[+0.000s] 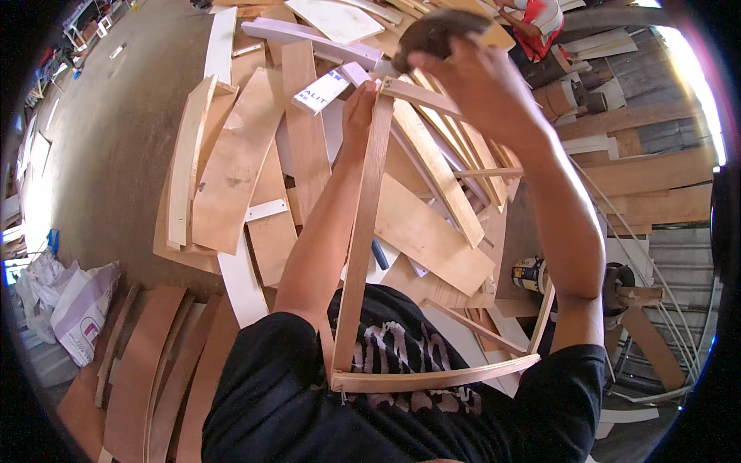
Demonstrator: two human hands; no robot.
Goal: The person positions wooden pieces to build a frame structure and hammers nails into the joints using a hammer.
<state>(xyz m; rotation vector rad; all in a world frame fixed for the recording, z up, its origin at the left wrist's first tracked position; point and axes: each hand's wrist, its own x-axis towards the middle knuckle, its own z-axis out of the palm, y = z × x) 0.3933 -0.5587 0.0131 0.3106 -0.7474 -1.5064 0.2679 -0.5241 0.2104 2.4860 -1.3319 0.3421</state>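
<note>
A light wooden frame (366, 216) leans against my chest, built from straight slats and a curved strip at the near end. My left hand (360, 109) is closed at its far left corner, beside the end of the long slat. Up and to the right, my right hand (482, 81) grips a dark brown, blunt object (431, 32). Motion blurs that object, so its exact kind is unclear. It is above and to the right of the frame's far corner. A short white block with blue print (320, 91) lies just left of my left hand.
Loose boards (238, 162) and strips lie heaped beneath the frame. Curved brown panels (147, 370) stand at the lower left near white plastic sacks (81, 309). A paint can (529, 274) stands at the right. Another person (536, 27) is at the upper right.
</note>
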